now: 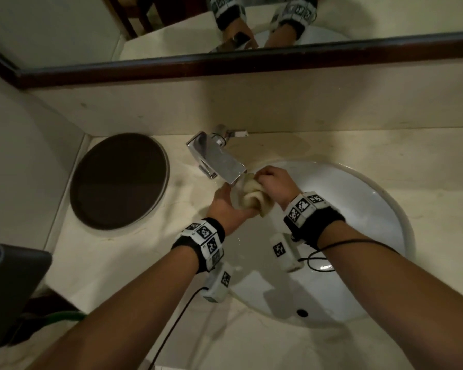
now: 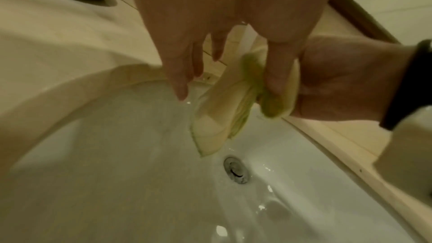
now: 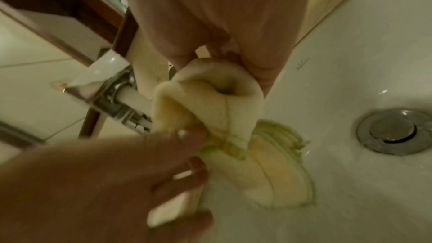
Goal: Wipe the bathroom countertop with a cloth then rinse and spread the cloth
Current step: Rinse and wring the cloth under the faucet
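Head view, left to right: a dark round tray (image 1: 119, 181) lies at centre left on the counter (image 1: 385, 156), then the tap (image 1: 219, 158), and just under its spout both hands meet over the basin (image 1: 385, 209) at frame centre. The left hand (image 1: 225, 206) pinches the lower end of the bunched cloth (image 1: 254, 196) with thumb against fingers, the other fingers loosely extended, while the right hand (image 1: 274, 182) is curled tight around the upper end. To rinse well, I judge the 2 hands should knead and reopen the folds beneath the spout, keeping drips inside the basin; whether water runs I cannot tell.
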